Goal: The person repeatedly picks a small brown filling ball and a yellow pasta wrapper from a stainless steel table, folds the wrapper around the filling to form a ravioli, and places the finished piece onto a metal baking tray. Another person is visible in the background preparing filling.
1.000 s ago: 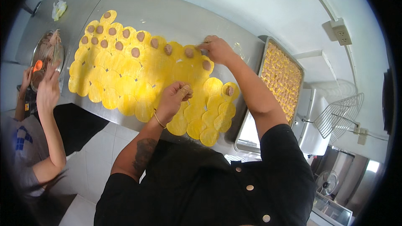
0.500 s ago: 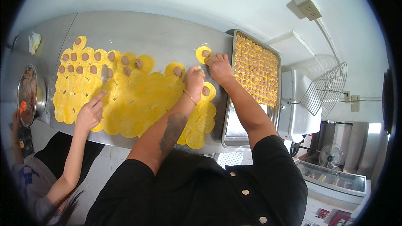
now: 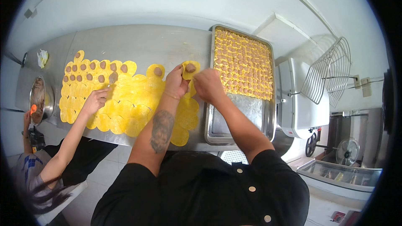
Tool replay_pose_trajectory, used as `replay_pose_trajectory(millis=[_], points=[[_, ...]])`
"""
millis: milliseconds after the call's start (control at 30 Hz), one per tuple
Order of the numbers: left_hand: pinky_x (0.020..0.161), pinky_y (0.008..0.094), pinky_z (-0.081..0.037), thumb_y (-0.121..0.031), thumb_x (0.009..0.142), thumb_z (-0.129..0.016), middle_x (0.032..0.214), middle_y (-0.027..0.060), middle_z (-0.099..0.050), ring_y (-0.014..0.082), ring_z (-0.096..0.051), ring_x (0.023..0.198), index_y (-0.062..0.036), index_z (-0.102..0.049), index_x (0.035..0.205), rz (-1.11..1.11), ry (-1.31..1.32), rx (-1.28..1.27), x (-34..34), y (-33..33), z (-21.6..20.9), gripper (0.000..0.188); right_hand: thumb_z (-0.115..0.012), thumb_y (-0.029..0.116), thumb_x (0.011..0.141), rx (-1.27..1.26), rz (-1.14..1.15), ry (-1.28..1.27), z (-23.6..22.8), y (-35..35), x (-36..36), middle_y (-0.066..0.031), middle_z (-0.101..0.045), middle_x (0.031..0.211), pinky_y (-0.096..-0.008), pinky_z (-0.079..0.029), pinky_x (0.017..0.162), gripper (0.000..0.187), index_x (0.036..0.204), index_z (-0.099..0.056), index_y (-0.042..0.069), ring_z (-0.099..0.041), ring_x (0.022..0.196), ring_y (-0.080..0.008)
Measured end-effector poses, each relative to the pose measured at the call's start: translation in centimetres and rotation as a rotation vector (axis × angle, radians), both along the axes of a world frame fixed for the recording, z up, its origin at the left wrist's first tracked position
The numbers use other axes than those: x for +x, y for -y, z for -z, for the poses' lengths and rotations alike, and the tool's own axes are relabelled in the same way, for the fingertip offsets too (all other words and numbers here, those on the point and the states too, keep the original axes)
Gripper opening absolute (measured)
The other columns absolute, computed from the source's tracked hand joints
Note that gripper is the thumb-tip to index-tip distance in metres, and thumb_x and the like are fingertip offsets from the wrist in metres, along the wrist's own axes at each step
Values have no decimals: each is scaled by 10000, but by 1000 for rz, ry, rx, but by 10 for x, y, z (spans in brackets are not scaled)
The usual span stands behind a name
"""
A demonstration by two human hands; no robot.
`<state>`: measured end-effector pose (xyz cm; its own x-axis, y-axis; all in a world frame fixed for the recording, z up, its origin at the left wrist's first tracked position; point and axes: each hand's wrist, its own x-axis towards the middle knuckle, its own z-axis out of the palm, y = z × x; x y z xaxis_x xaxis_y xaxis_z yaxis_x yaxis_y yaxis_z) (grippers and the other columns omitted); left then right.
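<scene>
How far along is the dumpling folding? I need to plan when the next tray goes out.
Done: the tray is over half full of folded dumplings. In hand: left hand and right hand lift one filled wrapper. Left: many yellow wrappers on the table, most unfilled.

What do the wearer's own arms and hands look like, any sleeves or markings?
Both forearms are bare below short black sleeves of a buttoned black top. The left forearm carries a dark tattoo, and a thin bracelet circles the wrist of the left hand. The right hand has no glove.
</scene>
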<state>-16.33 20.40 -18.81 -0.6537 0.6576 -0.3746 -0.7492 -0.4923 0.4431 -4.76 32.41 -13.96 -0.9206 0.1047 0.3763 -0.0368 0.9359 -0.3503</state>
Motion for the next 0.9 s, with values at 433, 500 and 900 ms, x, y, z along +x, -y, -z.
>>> replay_pose_trajectory(millis=[433,500,900], points=[[913,311,-586,-26,1040,-561,1154,100,-713,190,-709,1046,27,-649,1242,-201,-421,-159,146,25,-112,226,-652,165,1036,-1315,74,-143,-39,18,93,14,-643,916,-238,-463,710,259,1241,-720,21,-546,795,-57],[898,305,-591,-15,1035,-570,1133,99,-717,185,-713,1027,36,-667,1213,-205,-527,-218,153,34,-122,209,-650,142,1033,-1404,-7,-125,-52,18,95,0,-663,939,-245,-476,729,235,1220,-709,11,-568,812,-68],[950,368,-599,-55,1037,-600,1249,131,-698,228,-703,1112,16,-652,1266,-124,-585,-1,169,118,-174,245,-637,59,1028,-1182,-214,-209,-116,82,129,-63,-707,1147,-283,-531,914,299,1318,-616,-8,-662,1043,-125]])
